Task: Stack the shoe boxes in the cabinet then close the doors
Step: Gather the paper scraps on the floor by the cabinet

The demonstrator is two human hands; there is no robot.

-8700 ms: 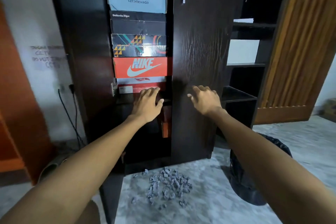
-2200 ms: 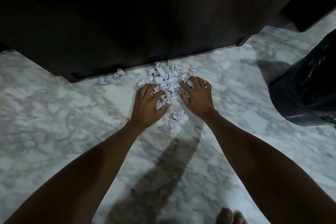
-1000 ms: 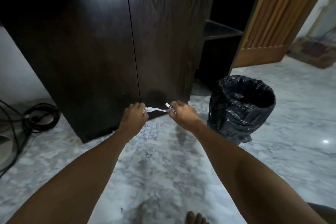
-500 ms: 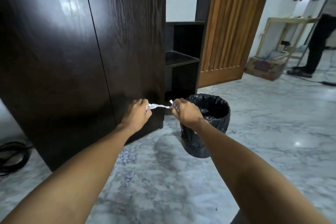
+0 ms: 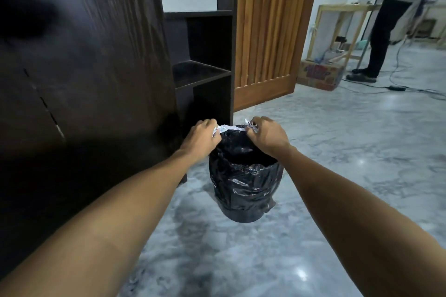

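Observation:
The dark wooden cabinet fills the left of the view with its doors shut, so the shoe boxes are hidden. My left hand and my right hand each grip crumpled white paper scraps, with a strip of it stretched between them. Both hands hover over the mouth of a bin lined with a black bag, which stands on the marble floor just right of the cabinet.
Open dark shelves adjoin the cabinet's right side. Behind them stands a slatted wooden door. At the far right are a person, a cardboard box, a wooden frame table and cables on the floor.
Both hands, holding the paper scraps, have moved right from in front of the cabinet door to above the bin. The view has turned right as well.

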